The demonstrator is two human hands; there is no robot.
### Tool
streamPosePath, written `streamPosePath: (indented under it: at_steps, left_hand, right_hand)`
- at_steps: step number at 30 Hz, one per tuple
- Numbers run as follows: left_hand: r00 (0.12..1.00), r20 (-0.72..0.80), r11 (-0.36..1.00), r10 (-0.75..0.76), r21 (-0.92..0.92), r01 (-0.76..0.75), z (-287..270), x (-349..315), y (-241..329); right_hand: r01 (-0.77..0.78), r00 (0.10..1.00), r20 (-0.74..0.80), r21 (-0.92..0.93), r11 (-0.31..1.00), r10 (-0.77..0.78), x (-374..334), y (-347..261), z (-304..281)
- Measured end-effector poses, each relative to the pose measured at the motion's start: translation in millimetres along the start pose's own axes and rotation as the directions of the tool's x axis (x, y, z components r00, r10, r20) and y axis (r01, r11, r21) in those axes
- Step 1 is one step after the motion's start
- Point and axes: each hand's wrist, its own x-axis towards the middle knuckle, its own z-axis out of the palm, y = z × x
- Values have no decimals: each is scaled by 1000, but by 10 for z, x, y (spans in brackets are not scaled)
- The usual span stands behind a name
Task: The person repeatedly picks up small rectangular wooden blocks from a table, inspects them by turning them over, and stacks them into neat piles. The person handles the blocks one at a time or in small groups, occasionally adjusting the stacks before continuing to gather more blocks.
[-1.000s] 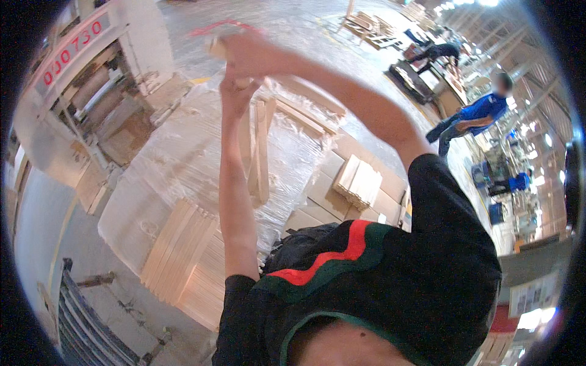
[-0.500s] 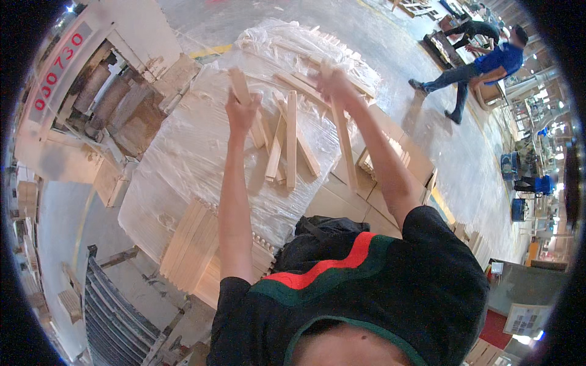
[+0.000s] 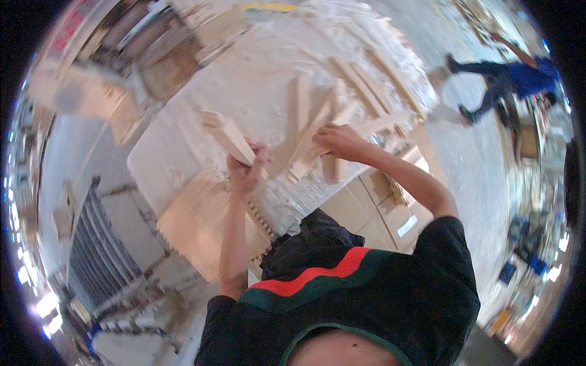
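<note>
My left hand [image 3: 247,168] is closed around a few pale wooden strips [image 3: 224,135], held tilted above the plastic-wrapped stack [image 3: 171,131]. To its right, my right hand [image 3: 343,144] has its fingers curled on a wooden strip [image 3: 312,141] in a loose, crossing pile. Motion blur and the hand itself hide part of that grip. More loose strips [image 3: 359,82] lie toward the far right of the wrapped stack.
A neat block of wooden strips [image 3: 194,216] stands near my left forearm. Cardboard boxes [image 3: 348,210] sit close by at the right. A roller conveyor [image 3: 101,262] is at the lower left, machinery [image 3: 140,46] at the upper left. Another person [image 3: 528,79] in blue is at the far right.
My view has turned, shifting the surroundings. Both hands have come nearer to my body. The left still holds strips; the right has moved from the far strips to the crossing pile.
</note>
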Motion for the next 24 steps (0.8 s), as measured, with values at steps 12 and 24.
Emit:
streamPosePath:
  at_steps: [12,24]
  left_hand:
    - [999,-1,997,-34,65,34,-166,-1267,1039]
    - [982,12,975,-186,128,183,-616,-2164,1265]
  right_hand:
    - [357,914,-407,806,472,5,747,-2300,-741]
    - [68,990,-74,996,53,123,900,-3417,-1122]
